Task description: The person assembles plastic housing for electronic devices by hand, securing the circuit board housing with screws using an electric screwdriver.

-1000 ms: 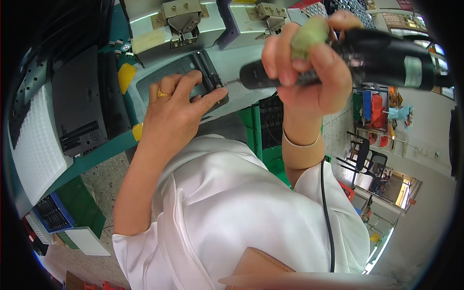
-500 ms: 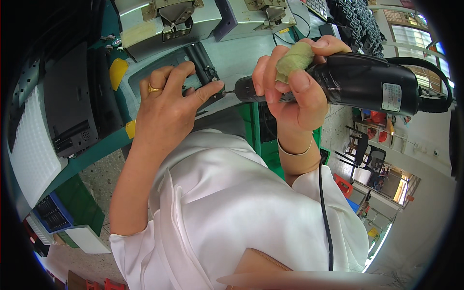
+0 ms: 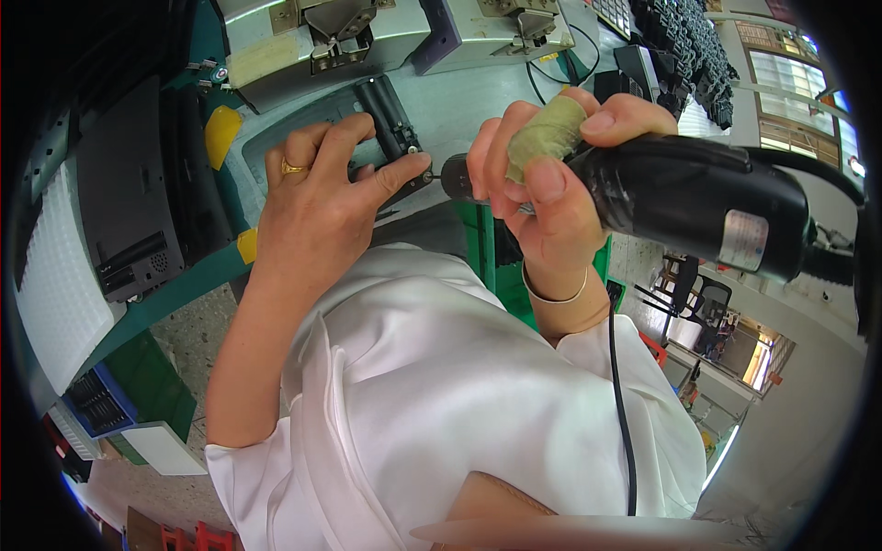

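My left hand (image 3: pixel 317 197), with a ring on one finger, grips a dark plastic casing (image 3: pixel 262 151) lying on the bench. A black cylindrical part (image 3: pixel 386 108) runs along the casing's right side, next to my fingertips. My right hand (image 3: pixel 560 197) is closed round a black electric screwdriver (image 3: pixel 671 188), held nearly level with its body toward the right. Pale green tape (image 3: pixel 548 136) wraps one right finger. The screwdriver's tip meets the casing's near right corner, beside my left thumb; the exact contact is too small to make out.
Two metal machines (image 3: pixel 344 57) stand at the back of the bench. To the left are black plastic panels (image 3: pixel 124 188), a white tray (image 3: pixel 55 303) and a yellow piece (image 3: pixel 222 136). Dark coiled cables (image 3: pixel 684 55) lie at the far right. A green crate (image 3: pixel 514 294) sits below the bench.
The rear of the screwdriver has swung down and nearer, and its front has shifted slightly left toward the casing. My left hand and the casing have barely moved.
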Motion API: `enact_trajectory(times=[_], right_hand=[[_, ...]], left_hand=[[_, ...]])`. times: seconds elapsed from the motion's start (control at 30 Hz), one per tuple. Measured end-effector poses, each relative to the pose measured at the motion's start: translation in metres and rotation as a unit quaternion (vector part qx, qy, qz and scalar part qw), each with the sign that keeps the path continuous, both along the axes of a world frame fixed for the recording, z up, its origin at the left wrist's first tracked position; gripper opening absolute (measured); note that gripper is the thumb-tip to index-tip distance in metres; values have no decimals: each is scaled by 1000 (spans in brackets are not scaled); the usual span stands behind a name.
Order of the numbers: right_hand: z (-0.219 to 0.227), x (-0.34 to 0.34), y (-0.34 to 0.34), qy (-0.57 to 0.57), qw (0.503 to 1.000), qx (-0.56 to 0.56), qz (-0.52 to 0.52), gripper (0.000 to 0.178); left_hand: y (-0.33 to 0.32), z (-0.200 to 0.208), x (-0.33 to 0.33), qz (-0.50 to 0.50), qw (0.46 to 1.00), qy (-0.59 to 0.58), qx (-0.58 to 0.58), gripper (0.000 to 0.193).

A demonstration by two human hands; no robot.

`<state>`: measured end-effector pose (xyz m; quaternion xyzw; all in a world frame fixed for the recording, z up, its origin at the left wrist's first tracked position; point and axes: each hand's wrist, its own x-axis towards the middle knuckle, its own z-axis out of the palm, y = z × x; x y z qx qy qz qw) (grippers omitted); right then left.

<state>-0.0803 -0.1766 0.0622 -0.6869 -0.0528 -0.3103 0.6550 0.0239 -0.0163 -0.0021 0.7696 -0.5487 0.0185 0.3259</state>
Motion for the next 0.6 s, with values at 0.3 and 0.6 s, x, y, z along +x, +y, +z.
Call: enact_trajectory(times=[0.3, 0.6], right_hand=[[-5, -1, 4, 11, 996, -59, -64, 45], [34, 11, -42, -175, 966, 129, -142, 46]], left_hand=[[-1, 3, 0, 4, 1000, -22, -6, 43], [-1, 8, -2, -19, 1000, -20, -2, 47]])
